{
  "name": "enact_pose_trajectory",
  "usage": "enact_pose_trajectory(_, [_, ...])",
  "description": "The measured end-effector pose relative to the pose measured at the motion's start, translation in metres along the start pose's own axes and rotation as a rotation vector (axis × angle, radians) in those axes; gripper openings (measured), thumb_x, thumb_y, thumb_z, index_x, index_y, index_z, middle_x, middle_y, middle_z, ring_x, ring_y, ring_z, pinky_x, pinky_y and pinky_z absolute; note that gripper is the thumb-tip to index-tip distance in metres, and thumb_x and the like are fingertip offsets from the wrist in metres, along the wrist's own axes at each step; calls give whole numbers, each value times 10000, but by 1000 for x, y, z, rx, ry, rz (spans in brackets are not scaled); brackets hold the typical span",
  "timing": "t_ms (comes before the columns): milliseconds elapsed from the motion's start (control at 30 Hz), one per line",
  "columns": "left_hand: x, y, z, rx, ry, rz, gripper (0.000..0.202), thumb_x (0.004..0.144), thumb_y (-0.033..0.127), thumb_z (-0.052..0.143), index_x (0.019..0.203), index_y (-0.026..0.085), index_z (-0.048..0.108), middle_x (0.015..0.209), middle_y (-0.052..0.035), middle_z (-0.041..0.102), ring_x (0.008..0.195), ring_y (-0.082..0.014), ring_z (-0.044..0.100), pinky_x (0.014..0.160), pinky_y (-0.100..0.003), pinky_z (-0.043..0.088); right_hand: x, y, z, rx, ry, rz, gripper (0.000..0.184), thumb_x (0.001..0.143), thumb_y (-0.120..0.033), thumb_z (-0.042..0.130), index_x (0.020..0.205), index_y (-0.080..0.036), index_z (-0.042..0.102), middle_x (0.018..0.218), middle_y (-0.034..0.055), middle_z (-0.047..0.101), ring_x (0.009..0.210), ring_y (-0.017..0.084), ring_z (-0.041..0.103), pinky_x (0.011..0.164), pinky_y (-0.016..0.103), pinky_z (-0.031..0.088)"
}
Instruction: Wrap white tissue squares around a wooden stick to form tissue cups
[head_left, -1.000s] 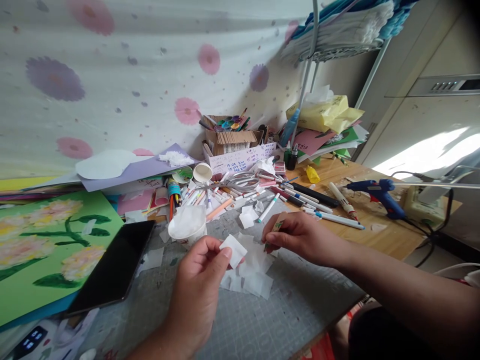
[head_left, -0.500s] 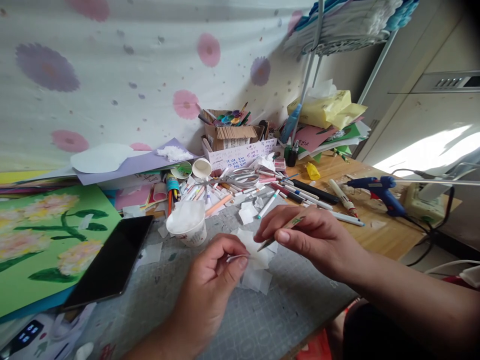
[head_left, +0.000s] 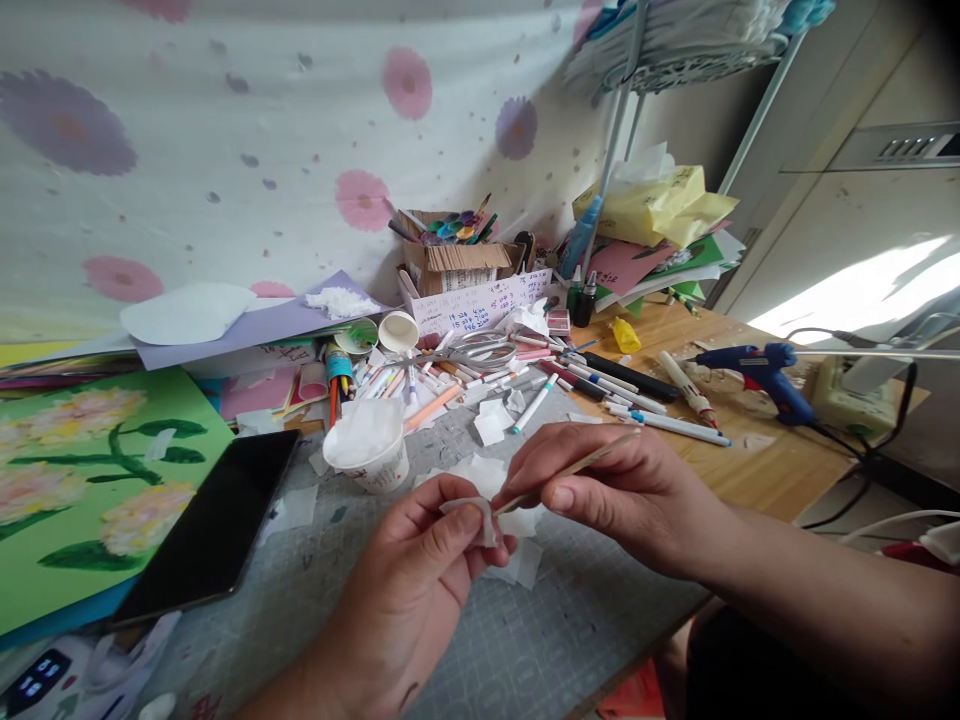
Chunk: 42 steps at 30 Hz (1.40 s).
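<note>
My left hand [head_left: 416, 570] pinches a small piece of thin white paper [head_left: 474, 512] between thumb and fingers, and the paper is curled over the fingertips. From the right, my right hand [head_left: 637, 505] grips a slim, pointed, wood-coloured stick [head_left: 589, 461] like a pencil. Its tip touches or nearly touches the paper's right edge; the exact contact is hard to see. Under the hands, loose white paper squares [head_left: 521, 565] lie on the grey cutting mat [head_left: 495, 640]. Just behind my left hand stands a paper cup [head_left: 367, 455] with white paper on top.
To the left are a black tablet [head_left: 214, 530] and a green flower picture [head_left: 97, 470]. Markers [head_left: 536, 403], scissors [head_left: 480, 352] and a cardboard box [head_left: 461, 262] crowd the back. A blue glue gun [head_left: 750, 375] with its cable lies at the right.
My left hand has turned, bringing the paper's face and fingertips into view. The stick in my right hand has tilted flatter, and its tip has come to the paper. The view has shifted slightly.
</note>
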<state>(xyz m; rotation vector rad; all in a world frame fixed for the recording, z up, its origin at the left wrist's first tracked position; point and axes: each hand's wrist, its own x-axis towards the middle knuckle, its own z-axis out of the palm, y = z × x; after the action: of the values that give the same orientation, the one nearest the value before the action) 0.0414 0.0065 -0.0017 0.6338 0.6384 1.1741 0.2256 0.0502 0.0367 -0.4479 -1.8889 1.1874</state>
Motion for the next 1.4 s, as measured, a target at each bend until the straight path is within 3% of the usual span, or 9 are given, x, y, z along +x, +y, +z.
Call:
enact_pose_trajectory(200, [-1,-1,-1,-42,-25,10,42,813,162,670,775,153,687,675,-7,655,686,-120,596,686,-239,481,1,-1,3,74,5,8,177,904,-254,582,948,-139,708,799,64,709,810,145,672,705,252,569])
enact_pose_trajectory(667, [-2,-1,-2,-6,-26,22,65,821,163,658,762,159,685,688,2,657,700,-120,596,687,-231,470,-1,-2,5,-66,-2,15,182,900,-243,581,938,-111,701,867,97,704,847,175,668,758,294,547])
enact_pose_trajectory(1000, [-1,-3,-4,33,61,17,43,771,209,724,794,191,693,807,10,657,796,-140,584,762,-280,463,-1,-2,5,-121,-9,-35,115,878,-134,589,923,-99,689,876,103,695,860,182,667,775,301,536])
enact_pose_trajectory(1400, [0,-2,-4,132,90,82,77,729,221,759,774,230,697,724,43,588,726,-106,525,715,-220,433,1,0,11,-22,49,-68,115,855,-72,591,828,-31,695,822,147,690,865,224,665,762,347,546])
